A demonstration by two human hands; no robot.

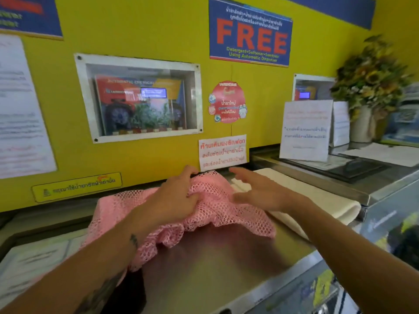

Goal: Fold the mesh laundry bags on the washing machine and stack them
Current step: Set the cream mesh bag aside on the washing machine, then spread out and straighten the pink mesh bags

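A pink mesh laundry bag (217, 214) lies crumpled on the steel top of the washing machine (215, 264). My left hand (174, 198) presses down on the bag's middle and grips a bunch of its mesh. My right hand (256, 193) hovers over the bag's right edge with fingers spread, holding nothing. A folded cream-white bag (313, 200) lies flat to the right of the pink one, near the back wall. Part of the pink bag hangs off to the lower left under my left forearm.
The yellow wall (136, 41) with posters and a glazed dispenser window (140, 96) stands right behind the machine. A paper sign (305, 130) and a vase of sunflowers (367, 87) sit on the neighbouring machine to the right. A dark object (129, 293) lies under my left forearm.
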